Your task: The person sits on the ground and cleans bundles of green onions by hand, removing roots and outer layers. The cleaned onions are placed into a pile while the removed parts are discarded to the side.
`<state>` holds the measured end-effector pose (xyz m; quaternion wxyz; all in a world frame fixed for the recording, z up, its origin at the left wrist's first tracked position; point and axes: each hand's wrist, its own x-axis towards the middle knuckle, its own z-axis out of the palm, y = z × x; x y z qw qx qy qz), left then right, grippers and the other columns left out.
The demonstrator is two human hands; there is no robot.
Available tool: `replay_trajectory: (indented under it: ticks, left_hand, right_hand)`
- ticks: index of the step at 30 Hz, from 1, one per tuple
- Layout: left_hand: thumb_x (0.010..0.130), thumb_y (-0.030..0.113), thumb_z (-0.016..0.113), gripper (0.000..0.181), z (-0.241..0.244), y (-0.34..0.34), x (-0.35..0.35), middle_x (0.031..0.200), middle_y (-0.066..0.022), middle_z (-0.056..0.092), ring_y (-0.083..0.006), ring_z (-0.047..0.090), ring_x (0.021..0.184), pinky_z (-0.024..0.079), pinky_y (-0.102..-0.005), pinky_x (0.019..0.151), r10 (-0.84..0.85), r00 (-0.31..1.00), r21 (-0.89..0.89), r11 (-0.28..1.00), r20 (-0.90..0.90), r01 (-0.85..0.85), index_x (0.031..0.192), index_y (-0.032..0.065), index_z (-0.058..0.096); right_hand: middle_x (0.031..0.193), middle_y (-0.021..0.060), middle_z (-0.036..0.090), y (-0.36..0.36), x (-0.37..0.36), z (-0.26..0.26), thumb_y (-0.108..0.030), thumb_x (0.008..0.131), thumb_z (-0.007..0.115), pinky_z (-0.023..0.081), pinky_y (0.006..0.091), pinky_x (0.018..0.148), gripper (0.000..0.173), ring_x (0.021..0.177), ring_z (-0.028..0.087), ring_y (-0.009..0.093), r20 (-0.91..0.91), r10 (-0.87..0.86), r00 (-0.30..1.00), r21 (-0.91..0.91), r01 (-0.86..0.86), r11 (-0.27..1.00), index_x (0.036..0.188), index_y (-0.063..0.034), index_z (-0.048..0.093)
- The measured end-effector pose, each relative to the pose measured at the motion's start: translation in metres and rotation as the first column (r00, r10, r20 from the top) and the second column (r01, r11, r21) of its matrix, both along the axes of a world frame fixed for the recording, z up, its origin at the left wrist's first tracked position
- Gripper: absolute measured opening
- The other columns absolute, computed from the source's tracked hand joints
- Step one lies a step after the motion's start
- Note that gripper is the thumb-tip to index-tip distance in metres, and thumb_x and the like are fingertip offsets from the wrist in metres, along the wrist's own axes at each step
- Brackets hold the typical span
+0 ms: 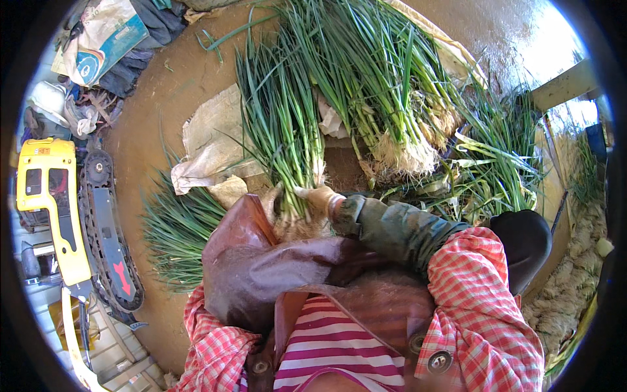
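Note:
Before me lies a bunch of green onions (289, 132), its leaves pointing away and its pale roots toward my lap. My right hand (318, 197), in a light glove, closes around the stalks just above the roots. At the bunch's left side is my left hand (272, 198), mostly hidden behind the raised edge of the brown apron (259, 264); its fingers do not show clearly. A larger pile of green onions (372, 98) with whitish roots lies just beyond, to the right.
More green onions (181, 235) lie at the left beside a woven sack (215, 132). Loose leaves and trimmings (494, 166) are heaped at the right. A yellow machine (54, 196) with a black crawler track (110, 235) stands at far left. Bags and cloths (105, 44) lie at upper left.

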<state>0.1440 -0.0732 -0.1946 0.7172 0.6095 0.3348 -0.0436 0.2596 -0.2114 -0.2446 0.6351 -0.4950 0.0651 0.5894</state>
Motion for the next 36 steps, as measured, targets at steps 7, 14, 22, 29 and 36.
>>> replay_trajectory:
  ticks: [7, 14, 22, 29, 36]
  left_hand:
    - [0.067, 0.058, 0.071, 0.104, -0.032, -0.017, -0.006, 0.124, -0.0199, 0.046, -0.0268, 0.046, 0.109, 0.038, -0.0358, 0.091, -0.004, 0.999, 0.01, 1.0, -0.048, 0.004, 0.135, -0.0068, 0.025]
    - [0.066, 0.058, 0.071, 0.106, -0.035, -0.022, -0.033, 0.125, -0.0204, 0.044, -0.0273, 0.045, 0.111, 0.036, -0.0362, 0.092, 0.009, 0.998, 0.069, 0.998, -0.064, -0.004, 0.135, -0.007, 0.024]
    - [0.066, 0.059, 0.071, 0.107, -0.027, -0.025, -0.041, 0.127, -0.021, 0.042, -0.0279, 0.043, 0.113, 0.035, -0.0367, 0.094, 0.029, 0.998, 0.122, 0.992, -0.064, -0.021, 0.135, -0.0072, 0.023]
    - [0.065, 0.059, 0.071, 0.109, -0.036, -0.025, -0.039, 0.128, -0.0215, 0.041, -0.0284, 0.042, 0.115, 0.033, -0.0372, 0.096, 0.006, 0.997, 0.118, 0.993, -0.08, 0.004, 0.136, -0.0073, 0.023]
    - [0.064, 0.06, 0.071, 0.11, -0.039, -0.025, -0.027, 0.13, -0.022, 0.039, -0.0289, 0.04, 0.117, 0.032, -0.0376, 0.097, -0.05, 0.998, 0.158, 0.986, -0.049, 0.057, 0.136, -0.0075, 0.022]
  right_hand:
    - [0.136, 0.0266, 0.035, -0.013, 0.068, -0.094, -0.052, 0.069, 0.071, 0.035, 0.0332, 0.102, 0.104, 0.127, 0.038, 0.031, 0.563, 0.063, 0.824, -0.466, 0.254, 0.847, 0.138, 0.0066, 0.02]
    - [0.119, 0.0302, 0.049, 0.033, 0.099, -0.12, -0.056, 0.083, 0.05, 0.048, 0.0369, 0.084, 0.082, 0.104, 0.055, 0.039, 0.598, 0.737, 0.315, -0.718, -0.199, 0.667, 0.13, 0.0096, 0.034]
    - [0.099, 0.0211, 0.061, -0.019, 0.045, -0.163, -0.049, 0.083, 0.053, 0.046, 0.037, 0.078, 0.067, 0.091, 0.06, 0.033, 0.69, 0.548, 0.472, -0.608, -0.031, 0.793, 0.124, 0.0027, 0.04]
    - [0.116, 0.0031, 0.058, -0.003, 0.048, -0.074, -0.043, 0.09, 0.051, 0.041, 0.0367, 0.093, 0.047, 0.103, 0.054, 0.017, -0.105, -0.043, 0.994, -0.067, 0.037, 0.997, 0.124, -0.0102, 0.05]
    - [0.117, 0.0069, 0.057, -0.006, 0.05, -0.026, -0.048, 0.087, 0.054, 0.039, 0.0332, 0.094, 0.054, 0.107, 0.051, 0.018, -0.104, -0.144, 0.984, 0.243, 0.165, 0.956, 0.123, -0.0073, 0.051]
